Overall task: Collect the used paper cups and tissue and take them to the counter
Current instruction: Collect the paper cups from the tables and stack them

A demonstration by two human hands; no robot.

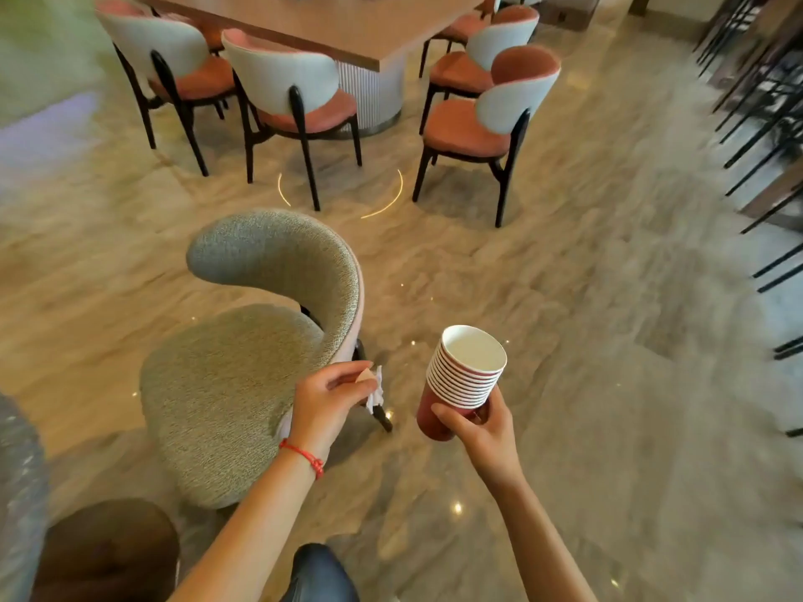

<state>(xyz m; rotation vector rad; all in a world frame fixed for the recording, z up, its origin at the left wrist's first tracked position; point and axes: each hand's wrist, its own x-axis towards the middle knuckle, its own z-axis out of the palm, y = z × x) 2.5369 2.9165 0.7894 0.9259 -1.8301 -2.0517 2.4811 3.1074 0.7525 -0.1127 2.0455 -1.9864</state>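
Both hands raised: left (326,397) pinching tissue (376,389), right (480,430) gripping stacked cups (462,373).

No text, label, brand, number or sign can be read anywhere in the view; the stacked paper cups (460,375) show plain red walls and white rims only.

A person's right hand (480,423) is gripping a tilted stack of red paper cups (462,375) above a marble floor (608,384). The left hand (328,401) is pinching what looks like crumpled white tissue (376,391), beside a grey upholstered chair (243,341).
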